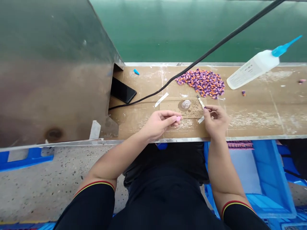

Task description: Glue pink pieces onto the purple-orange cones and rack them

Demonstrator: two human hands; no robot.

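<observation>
My left hand [160, 124] is closed in a pinch on a small pink piece [178, 118] over the cardboard. To its right, my right hand [217, 119] pinches a small dark purple piece [206, 108] that its fingertips mostly hide. A slim whitish tool with a dark tip [200, 101] reaches to those fingertips; whether they touch it I cannot tell. Between the hands, a small clear cup [186, 104] stands on a wet-stained cardboard pad [168, 103]. Beyond it lies a heap of small purple, orange and pink pieces [203, 82].
A white bottle with blue nozzle [254, 68] leans at back right. A black cable [172, 78] crosses above the cardboard-covered bench [144, 86]. At left are a phone [123, 90], a blue cap [136, 72] and a metal housing [55, 80]. A blue crate [279, 179] sits below right.
</observation>
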